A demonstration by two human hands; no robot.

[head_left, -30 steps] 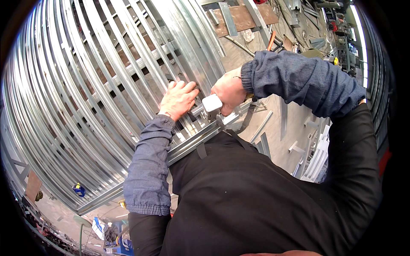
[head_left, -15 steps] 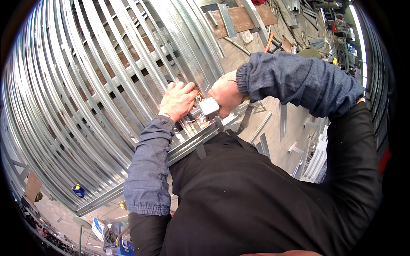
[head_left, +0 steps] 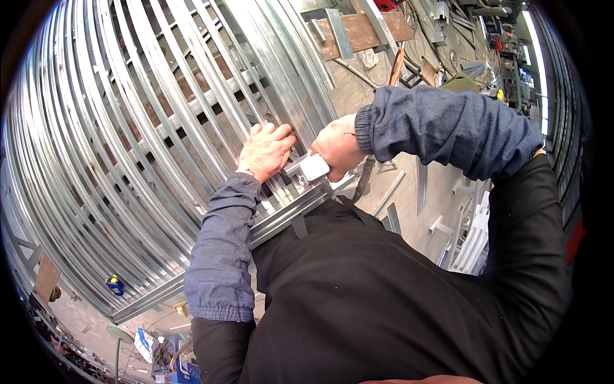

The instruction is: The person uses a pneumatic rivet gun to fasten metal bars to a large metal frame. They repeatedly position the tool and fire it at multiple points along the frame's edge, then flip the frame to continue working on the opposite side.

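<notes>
My left hand (head_left: 266,150) is curled over the top of a shiny metal channel (head_left: 248,125) in a wide rack of long parallel profiles. Beside it, my right hand (head_left: 339,144) is closed around a tool with a pale, rounded-square end (head_left: 314,168); the rest of the tool is hidden by my hand, so its kind is unclear. The pale end sits just above the near frame rail (head_left: 290,212), by the ends of the channels. Only a small gap separates my two hands.
A blue and yellow tape measure (head_left: 115,285) lies on the profiles at left. The near rail runs close against my black apron (head_left: 358,275). Metal offcuts lie on a brown board (head_left: 358,35) beyond. White metal bars (head_left: 472,237) lean at right; blue equipment (head_left: 185,371) stands lower left.
Orange glints between my hands are gone. The tool's pale end has tilted and shifted slightly down and right with my right hand. My left hand stays in place.
</notes>
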